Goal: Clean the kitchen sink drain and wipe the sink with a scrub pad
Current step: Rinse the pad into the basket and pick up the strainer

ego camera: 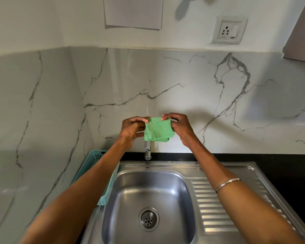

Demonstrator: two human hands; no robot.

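1. Holding a green scrub pad [158,128] up before the marble-patterned wall, our left hand [132,129] pinches its upper left corner and our right hand [180,126] pinches its upper right corner, fingers curled round the edges.
2. We see the pad hang folded in layers, raised well above the steel sink [149,194] and just in front of the chrome tap [147,150].
3. We can read no brand, label or writing anywhere; the pad's face is plain.
4. We note the drain [148,219], a round perforated strainer, at the bottom of the basin.
5. We see a ribbed drainboard [217,206] to the right of the basin, set into a black worktop [280,161].
6. We find a teal plastic basket [93,162] at the sink's left edge, partly hidden by our left forearm.
7. We see a white wall socket [228,30] above the backsplash [201,95], and a thin metal bangle [227,184] on our right forearm.
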